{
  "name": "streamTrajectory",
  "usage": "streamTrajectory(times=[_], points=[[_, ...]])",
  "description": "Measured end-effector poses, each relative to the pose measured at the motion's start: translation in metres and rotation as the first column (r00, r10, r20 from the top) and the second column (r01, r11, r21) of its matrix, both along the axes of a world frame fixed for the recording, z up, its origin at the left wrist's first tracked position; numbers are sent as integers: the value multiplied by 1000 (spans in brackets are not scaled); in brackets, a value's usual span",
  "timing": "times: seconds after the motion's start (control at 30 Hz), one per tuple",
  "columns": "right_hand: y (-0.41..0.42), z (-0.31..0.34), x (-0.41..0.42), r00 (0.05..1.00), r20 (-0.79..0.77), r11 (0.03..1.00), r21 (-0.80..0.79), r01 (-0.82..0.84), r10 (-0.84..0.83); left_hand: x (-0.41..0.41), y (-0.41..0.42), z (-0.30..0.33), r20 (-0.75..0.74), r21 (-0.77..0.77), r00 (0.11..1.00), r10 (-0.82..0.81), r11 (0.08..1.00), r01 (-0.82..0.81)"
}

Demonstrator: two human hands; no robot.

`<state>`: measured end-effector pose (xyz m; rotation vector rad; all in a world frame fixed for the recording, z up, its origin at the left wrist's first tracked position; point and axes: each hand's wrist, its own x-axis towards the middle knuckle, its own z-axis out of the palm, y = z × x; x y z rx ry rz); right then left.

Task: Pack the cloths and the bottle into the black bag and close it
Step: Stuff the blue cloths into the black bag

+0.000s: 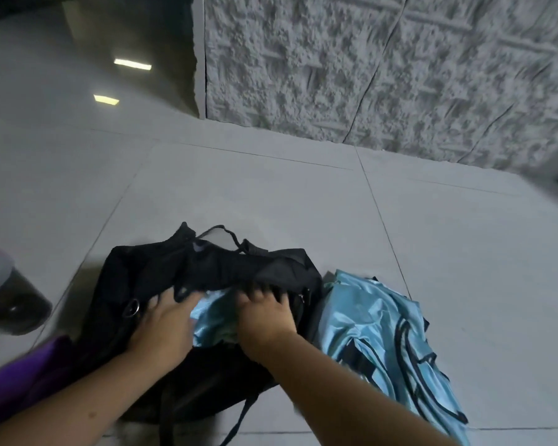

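Note:
The black bag (213, 272) lies open on the tiled floor in front of me. A light blue cloth (213, 320) sits in its opening. My left hand (165, 326) lies flat on the cloth's left side, fingers reaching into the bag. From the right, my right hand (264, 317) presses on the same cloth with spread fingers at the bag's rim. A second light blue cloth with dark trim (387, 342) lies on the floor right of the bag. The bottle (7, 297), dark with a clear lid, stands at the far left.
A purple cloth (23, 381) lies at the lower left beside my left arm. A rough white textured wall (384, 69) rises behind the floor. The bag's strap (239, 420) trails toward me between my arms.

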<state>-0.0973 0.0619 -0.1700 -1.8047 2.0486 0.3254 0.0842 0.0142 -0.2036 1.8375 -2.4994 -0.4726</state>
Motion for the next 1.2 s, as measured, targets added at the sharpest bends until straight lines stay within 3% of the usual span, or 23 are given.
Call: streamTrajectory(times=[0.07,0.13,0.2,0.3,0.4,0.5,0.57,0.67,0.73,0.83,0.93,1.0,1.1,1.2], points=[[10,-6,-8,996,-64,985,166,-42,54,-2,2,-4,157,105,985,-67,993,50],[20,-6,-18,993,-93,978,203,-56,76,-4,0,-5,275,176,959,-68,984,20],[27,3,-21,990,-73,985,136,-108,118,-12,1,1,344,175,938,-42,984,-20],[38,21,-26,978,152,981,-158,-116,140,-33,10,24,385,139,922,-48,990,-6],[60,39,-56,941,320,888,-457,51,111,-59,27,49,232,-11,969,-81,996,86],[87,44,-112,900,422,769,-538,347,-110,-84,47,66,-11,-179,983,-185,967,180],[103,28,-159,833,410,721,-437,537,-372,-103,66,77,-185,-193,944,-274,952,239],[132,-2,-215,672,253,650,-175,740,-696,-135,95,82,-348,-86,843,-411,909,408],[151,-19,-235,611,177,607,-82,790,-772,-155,108,72,-449,49,790,-417,872,488],[164,-31,-244,562,170,562,-50,826,-810,-191,118,49,-394,177,813,-429,832,525],[161,-29,-240,589,169,593,-33,805,-790,-230,114,36,-385,276,878,-284,872,403],[157,-27,-239,611,153,615,-27,788,-777,-253,103,28,-373,340,926,-57,920,194],[154,-27,-241,628,121,628,-43,777,-768,-278,85,19,-291,415,929,226,905,-90],[153,-30,-245,629,162,625,-81,776,-760,-283,76,13,-173,449,948,266,878,-164]])
